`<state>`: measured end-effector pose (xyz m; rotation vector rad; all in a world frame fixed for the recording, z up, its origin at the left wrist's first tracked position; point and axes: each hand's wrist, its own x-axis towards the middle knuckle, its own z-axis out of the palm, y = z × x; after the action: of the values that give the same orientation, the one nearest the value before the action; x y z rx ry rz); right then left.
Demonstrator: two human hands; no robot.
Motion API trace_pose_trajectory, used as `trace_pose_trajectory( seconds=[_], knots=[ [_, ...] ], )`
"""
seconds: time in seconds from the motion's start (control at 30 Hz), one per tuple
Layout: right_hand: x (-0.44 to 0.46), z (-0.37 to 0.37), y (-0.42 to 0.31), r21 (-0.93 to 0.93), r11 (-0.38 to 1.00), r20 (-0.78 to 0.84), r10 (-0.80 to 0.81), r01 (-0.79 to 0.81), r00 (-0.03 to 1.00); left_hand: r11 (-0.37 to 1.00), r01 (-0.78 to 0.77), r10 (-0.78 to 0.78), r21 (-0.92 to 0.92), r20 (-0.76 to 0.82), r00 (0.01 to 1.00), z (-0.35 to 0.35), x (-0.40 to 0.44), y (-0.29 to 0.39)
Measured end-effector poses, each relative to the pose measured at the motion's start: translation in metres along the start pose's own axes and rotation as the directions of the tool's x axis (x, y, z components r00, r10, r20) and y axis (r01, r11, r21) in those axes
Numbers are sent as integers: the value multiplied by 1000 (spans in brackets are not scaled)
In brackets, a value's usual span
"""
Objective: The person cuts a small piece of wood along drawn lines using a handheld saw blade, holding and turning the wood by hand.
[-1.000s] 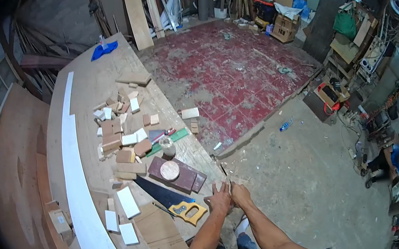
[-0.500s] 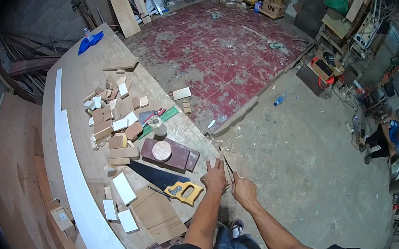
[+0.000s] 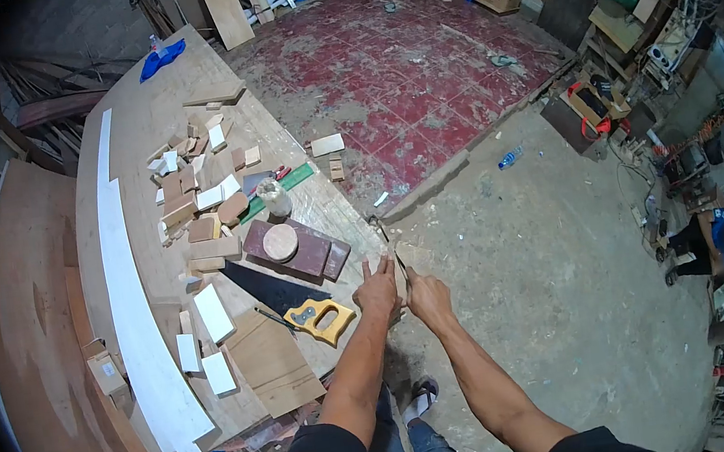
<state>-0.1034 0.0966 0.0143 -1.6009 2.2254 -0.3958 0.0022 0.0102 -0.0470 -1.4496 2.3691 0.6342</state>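
My left hand (image 3: pixel 376 290) lies at the right edge of the workbench (image 3: pixel 340 228), its fingers stretched forward and pressing on the surface. Just off that edge, my right hand (image 3: pixel 428 299) is closed around a slim dark tool (image 3: pixel 400 263) that points away from me; its handle is hidden in my fist and its exact kind is too small to tell. Left of my left hand rests a handsaw (image 3: pixel 319 318) with a yellow handle and a dark blade. A maroon block (image 3: pixel 319 256) bears a round pale wooden disc (image 3: pixel 280 242).
Small wood offcuts (image 3: pixel 181 202) cluster on the bench, near a cloudy jar (image 3: pixel 274 198) and a green ruler (image 3: pixel 294 177). A long white strip (image 3: pixel 129 297) lies along the left. A co-worker (image 3: pixel 716 235) crouches at far right. A plastic bottle (image 3: pixel 510 157) lies on the floor.
The view has shifted slightly, so the bench items sit a little higher and further left. My right hand, still around the tool, has moved closer to my left hand. One foot shows further out.
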Motion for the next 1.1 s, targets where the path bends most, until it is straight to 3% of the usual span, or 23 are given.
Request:
trace_pose_trajectory(
  seconds=[0.2,0.37,0.5,0.6,0.7,0.8,0.87,0.93,1.1],
  knots=[
    [-9,-26,4,-19,999,22,28,-27,999,998,43,-42,-51,23,999,-21,-18,10],
    [60,-60,10,-147,981,290,-82,128,954,995,86,-81,-58,74,994,-41,-32,17],
    [56,-68,-7,-168,981,313,-39,95,949,993,78,-72,-91,63,995,-34,-21,14],
    [72,-32,-3,-88,996,293,35,-9,956,990,72,-63,-121,73,995,-25,-24,11],
    [75,-33,0,-105,991,310,-43,79,950,987,89,-77,-131,97,992,-33,-24,14],
    [59,-44,4,-47,997,270,-52,67,962,997,65,-66,-36,-20,998,-35,-21,14],
    [63,-32,6,0,998,271,-54,56,961,994,98,-93,-58,77,993,-45,-31,20],
    [88,-7,10,-95,995,312,14,17,950,993,102,-96,-65,96,991,-40,-30,21],
    [48,-59,-7,-120,992,291,-4,41,957,990,124,-115,-71,109,987,-49,-31,25]
  ],
)
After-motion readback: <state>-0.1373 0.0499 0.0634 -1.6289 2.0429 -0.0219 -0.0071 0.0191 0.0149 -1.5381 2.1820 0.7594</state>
